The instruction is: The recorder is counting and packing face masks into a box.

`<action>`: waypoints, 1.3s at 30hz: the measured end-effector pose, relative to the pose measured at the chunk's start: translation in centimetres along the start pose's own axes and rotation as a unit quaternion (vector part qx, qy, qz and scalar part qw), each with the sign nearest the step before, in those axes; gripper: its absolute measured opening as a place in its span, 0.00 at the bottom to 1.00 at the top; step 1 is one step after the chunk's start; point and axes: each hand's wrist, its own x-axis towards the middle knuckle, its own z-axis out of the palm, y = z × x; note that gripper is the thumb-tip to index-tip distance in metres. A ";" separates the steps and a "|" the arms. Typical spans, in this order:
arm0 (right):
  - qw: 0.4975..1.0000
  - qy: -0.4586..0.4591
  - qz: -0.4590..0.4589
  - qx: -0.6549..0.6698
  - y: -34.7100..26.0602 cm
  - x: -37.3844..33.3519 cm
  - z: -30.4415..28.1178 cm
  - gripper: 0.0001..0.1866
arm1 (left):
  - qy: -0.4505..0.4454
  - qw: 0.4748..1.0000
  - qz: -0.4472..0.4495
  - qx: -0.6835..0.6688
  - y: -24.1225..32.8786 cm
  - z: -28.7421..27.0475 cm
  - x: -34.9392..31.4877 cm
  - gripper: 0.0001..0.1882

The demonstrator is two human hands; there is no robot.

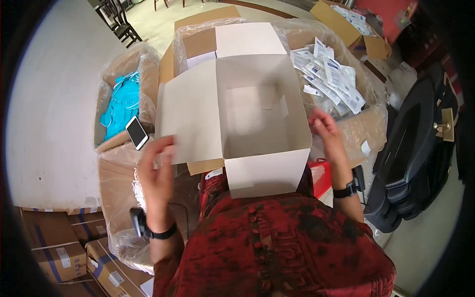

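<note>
A white carton (255, 119) stands in front of me, its flaps spread and its grey inside bare. My left hand (158, 168) is by the outer edge of the left flap (190, 116), fingers bent, apart and slightly blurred; nothing shows in it. Contact with the flap is unclear. Beside the carton's right wall, my right hand (326, 129) has loosely curled fingers and holds nothing visible. The near flap (267, 174) hangs toward my lap. A black band circles each wrist.
Turquoise folded items (121, 104) fill a lined box at left, with a phone (137, 132) on its rim. White printed packets (334, 76) lie in a lined box at right. Brown cartons (59, 247) are stacked lower left; a black case (415, 148) stands far right.
</note>
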 end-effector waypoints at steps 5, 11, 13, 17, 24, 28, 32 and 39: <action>0.981 -0.066 0.127 0.129 2.9 -2.3 4.0 0.24 | -0.294 0.907 -0.120 -0.276 5.2 10.5 3.6 0.29; 0.979 -0.203 -0.027 0.020 2.6 -3.2 6.7 0.23 | -0.405 0.896 -0.117 -0.142 5.2 15.8 4.2 0.41; 0.979 -0.202 -0.022 0.033 1.8 -3.0 6.9 0.22 | -0.390 0.920 -0.036 -0.013 4.2 15.5 4.7 0.38; 0.978 -0.191 0.042 0.075 -1.6 -2.2 6.3 0.20 | -0.371 0.928 0.034 -0.032 4.7 10.1 4.3 0.30; 0.961 -0.140 0.030 0.236 2.0 2.7 6.2 0.32 | -0.209 0.901 -0.038 -0.378 6.6 0.5 3.4 0.27; 0.866 -0.252 0.127 0.413 -0.8 3.8 9.3 0.29 | -0.172 0.860 0.004 -0.481 4.6 -1.2 3.0 0.29; 0.963 -0.221 -0.057 0.141 -5.5 3.6 10.5 0.19 | -0.142 0.891 0.004 -0.432 3.3 -1.9 3.7 0.37; 0.942 -0.100 -0.278 -0.159 -14.0 5.3 11.1 0.23 | 0.048 0.965 -0.003 -0.258 2.3 0.4 1.9 0.41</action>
